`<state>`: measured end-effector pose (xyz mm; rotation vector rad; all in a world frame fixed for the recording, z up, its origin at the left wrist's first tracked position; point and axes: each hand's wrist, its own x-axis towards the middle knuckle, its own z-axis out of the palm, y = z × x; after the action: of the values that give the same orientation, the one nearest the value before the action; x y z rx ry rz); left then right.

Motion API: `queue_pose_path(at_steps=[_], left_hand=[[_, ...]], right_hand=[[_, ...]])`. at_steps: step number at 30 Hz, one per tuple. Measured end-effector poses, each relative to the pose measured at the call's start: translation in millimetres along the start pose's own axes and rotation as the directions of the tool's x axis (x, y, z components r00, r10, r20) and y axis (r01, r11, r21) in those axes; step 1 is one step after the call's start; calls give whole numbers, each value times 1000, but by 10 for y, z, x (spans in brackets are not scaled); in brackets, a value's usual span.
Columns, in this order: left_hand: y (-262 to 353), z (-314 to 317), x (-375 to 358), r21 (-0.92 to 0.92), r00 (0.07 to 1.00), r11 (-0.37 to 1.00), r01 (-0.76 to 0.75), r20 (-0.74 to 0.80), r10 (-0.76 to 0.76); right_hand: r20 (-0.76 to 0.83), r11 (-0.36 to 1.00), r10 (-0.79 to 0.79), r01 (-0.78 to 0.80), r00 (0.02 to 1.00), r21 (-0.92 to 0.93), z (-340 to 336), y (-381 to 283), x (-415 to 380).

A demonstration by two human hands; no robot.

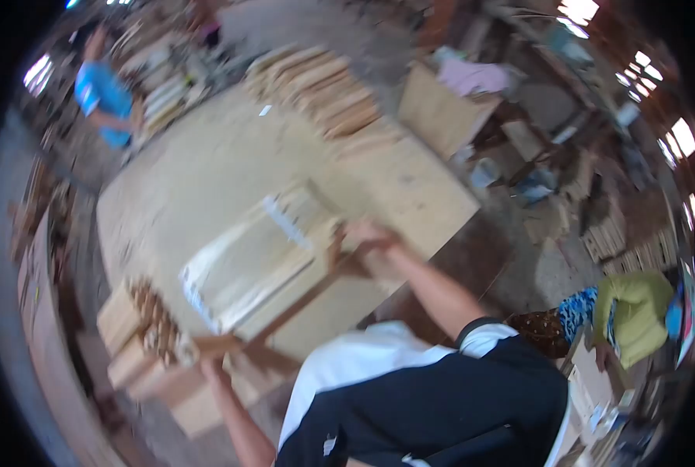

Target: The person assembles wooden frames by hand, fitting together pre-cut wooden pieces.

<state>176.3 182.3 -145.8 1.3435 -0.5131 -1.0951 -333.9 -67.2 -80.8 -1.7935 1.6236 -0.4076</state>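
Note:
A wooden frame [291, 306], made of a long rail with a short piece at each end, spans the space between my two hands, at the near side of the worktable [184, 179]. My right hand [372, 236] is closed around its right end. My left hand [217, 369], partly blurred, grips its left end beside a stack of wooden pieces [133, 327]. Just past the rail lies a flat panel [246, 261] with a whitish, shiny edge. Motion blur hides the exact finger positions and the frame's joints.
Several long wooden pieces [316, 86] are piled at the table's far edge. A person in a blue shirt [102, 93] stands at the far left. To the right are a board [441, 109], a pink cloth [472, 75], a bucket [485, 173] and a green sack [635, 315].

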Motion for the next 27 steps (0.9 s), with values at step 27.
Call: queue_pose_path(at_steps=[27], left_hand=[[1610,1229,-624,-165,519,493,-854,-232,823]], right_hand=[[-372,73,265,367,890,928,-1146,-1549,-344]])
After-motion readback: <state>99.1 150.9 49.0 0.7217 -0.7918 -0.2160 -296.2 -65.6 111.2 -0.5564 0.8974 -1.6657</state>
